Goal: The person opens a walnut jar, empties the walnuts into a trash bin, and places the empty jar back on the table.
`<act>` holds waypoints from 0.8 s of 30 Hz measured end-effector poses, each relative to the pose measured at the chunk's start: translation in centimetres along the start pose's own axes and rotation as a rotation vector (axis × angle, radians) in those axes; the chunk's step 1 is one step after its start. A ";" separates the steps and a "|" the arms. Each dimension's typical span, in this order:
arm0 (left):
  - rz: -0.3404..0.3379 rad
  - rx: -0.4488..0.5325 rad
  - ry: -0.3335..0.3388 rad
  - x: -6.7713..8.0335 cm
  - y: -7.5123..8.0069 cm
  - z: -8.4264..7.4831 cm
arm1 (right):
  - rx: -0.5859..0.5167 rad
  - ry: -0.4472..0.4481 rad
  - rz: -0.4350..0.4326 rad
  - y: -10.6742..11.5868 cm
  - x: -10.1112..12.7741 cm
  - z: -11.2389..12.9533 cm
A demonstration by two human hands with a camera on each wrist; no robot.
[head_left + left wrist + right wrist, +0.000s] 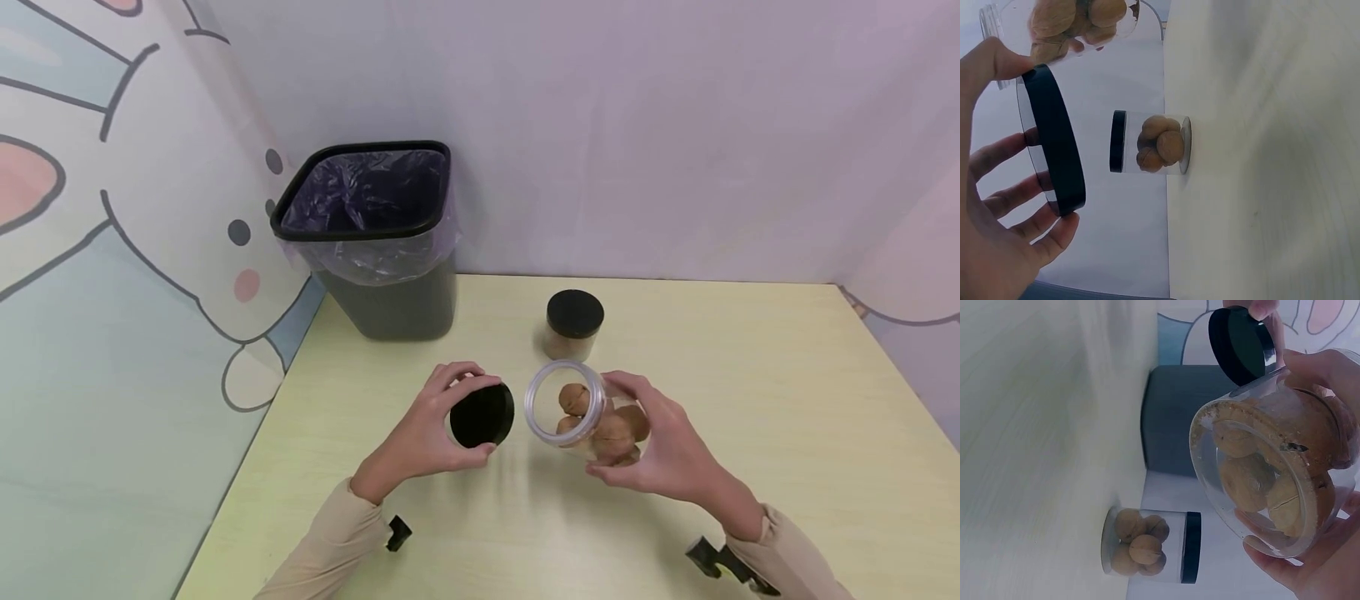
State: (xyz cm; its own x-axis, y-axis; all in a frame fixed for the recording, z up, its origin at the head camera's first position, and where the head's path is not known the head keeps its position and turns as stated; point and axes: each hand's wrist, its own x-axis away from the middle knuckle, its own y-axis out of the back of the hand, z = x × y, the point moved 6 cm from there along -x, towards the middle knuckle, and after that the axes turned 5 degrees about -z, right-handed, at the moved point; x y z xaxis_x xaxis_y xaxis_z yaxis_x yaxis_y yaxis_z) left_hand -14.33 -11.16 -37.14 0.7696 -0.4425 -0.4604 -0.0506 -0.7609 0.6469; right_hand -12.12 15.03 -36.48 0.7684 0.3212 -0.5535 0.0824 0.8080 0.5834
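Two clear jars, two black lids, one bin

Head, left wrist, right wrist | text, labels, brands, numbers, signs | none readable

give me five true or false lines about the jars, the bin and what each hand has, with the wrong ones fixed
1. The left hand holds a round black lid, and the right hand grips an open, transparent cylindrical jar. True.
2. That open jar is empty. False: brown, round walnuts are in it.
3. A closed, transparent cylindrical jar with a black top stands upright on the pale yellow, flat table. True.
4. A see-through plastic liner hangs over the black rim of a dark grey, tapered bin. True.
5. The bin stands at the table's right end. False: it stands toward the far left.
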 end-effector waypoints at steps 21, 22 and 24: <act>0.053 -0.068 0.053 1.0 -1.6 2.1 | 0.004 0.029 -0.022 0.2 0.2 -0.1; 0.058 -0.067 0.058 1.1 -1.8 2.2 | 0.005 0.026 -0.021 0.2 0.2 -0.1; 0.066 -0.063 0.068 1.2 -2.0 2.5 | 0.007 0.013 -0.016 0.2 0.2 -0.1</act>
State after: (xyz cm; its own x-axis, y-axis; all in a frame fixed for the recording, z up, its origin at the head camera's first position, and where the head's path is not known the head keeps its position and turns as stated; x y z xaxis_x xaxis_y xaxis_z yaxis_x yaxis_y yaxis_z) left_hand -14.86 -11.31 -40.50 0.8072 -0.4561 -0.3748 -0.0641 -0.6988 0.7125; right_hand -12.04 15.33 -36.52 0.7589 0.3146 -0.5701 0.0991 0.8095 0.5787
